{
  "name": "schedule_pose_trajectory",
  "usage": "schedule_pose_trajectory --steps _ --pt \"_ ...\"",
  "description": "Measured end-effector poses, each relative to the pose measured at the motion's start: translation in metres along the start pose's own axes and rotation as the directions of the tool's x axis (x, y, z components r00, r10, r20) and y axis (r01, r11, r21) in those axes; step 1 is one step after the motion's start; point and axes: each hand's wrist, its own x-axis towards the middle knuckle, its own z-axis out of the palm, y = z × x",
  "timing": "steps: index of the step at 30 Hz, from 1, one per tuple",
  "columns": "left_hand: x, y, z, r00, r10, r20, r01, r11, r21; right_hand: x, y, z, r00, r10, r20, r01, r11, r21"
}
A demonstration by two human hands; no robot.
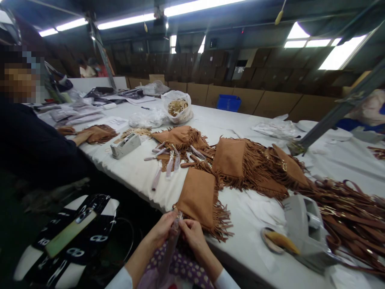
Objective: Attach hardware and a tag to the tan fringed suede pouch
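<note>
Both my hands meet at the table's near edge, pinching a long strap wrapped in clear plastic that hangs down over my lap. My left hand grips its upper end from the left. On the other side, my right hand has thumb and fingers closed on the same end. Just beyond them lies a brown suede fringed bag, flat on the white table, its corner close to my left fingertips. Whether the strap is fastened to that corner is hidden by my fingers.
More fringed bags lie behind, with wrapped straps beside them. A tape dispenser stands left, another right. Loose brown straps pile up at right. A co-worker's hand touches a bag at left. A chair stands below.
</note>
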Motion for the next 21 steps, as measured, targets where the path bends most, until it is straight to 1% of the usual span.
schedule_pose_trajectory --steps 2,4,7,9,11,13,15,18,20,21 --pt "-0.012 -0.008 -0.007 0.998 -0.021 0.056 0.017 0.997 0.076 0.0 0.001 0.001 0.999 0.031 0.019 -0.031 0.998 0.05" --pt "-0.021 -0.017 -0.013 0.998 -0.016 0.057 0.009 0.993 0.116 -0.002 0.001 0.002 0.998 0.044 0.045 -0.048 0.995 0.09" --pt "-0.025 -0.03 -0.016 0.998 0.053 -0.027 -0.048 0.987 0.156 -0.003 0.001 0.003 0.997 0.029 0.067 -0.034 0.995 0.09" --pt "-0.024 -0.033 -0.016 0.994 0.074 -0.077 -0.059 0.982 0.18 -0.002 0.002 0.003 0.999 0.027 0.041 -0.03 0.997 0.073" --pt "-0.023 -0.032 -0.015 0.992 0.084 -0.089 -0.064 0.975 0.213 0.0 0.003 0.002 0.999 0.049 -0.002 -0.049 0.997 0.059" --pt "-0.024 -0.027 -0.014 0.991 0.096 -0.092 -0.067 0.96 0.273 -0.001 0.003 0.001 0.995 0.096 -0.013 -0.095 0.994 0.055" --pt "-0.026 -0.019 -0.014 0.991 0.106 -0.088 -0.067 0.931 0.36 -0.003 0.0 0.0 0.991 0.13 0.026 -0.132 0.989 0.064" --pt "-0.028 -0.008 -0.014 0.992 0.12 -0.042 -0.086 0.878 0.471 -0.007 -0.01 0.001 0.982 0.122 0.141 -0.139 0.983 0.118" --pt "-0.029 -0.003 -0.013 0.994 0.107 -0.01 -0.089 0.878 0.47 -0.007 -0.016 0.003 0.978 0.109 0.181 -0.14 0.975 0.172" --pt "-0.03 -0.002 -0.013 0.997 0.081 0.004 -0.074 0.899 0.432 -0.006 -0.017 0.003 0.978 0.107 0.178 -0.142 0.971 0.194"
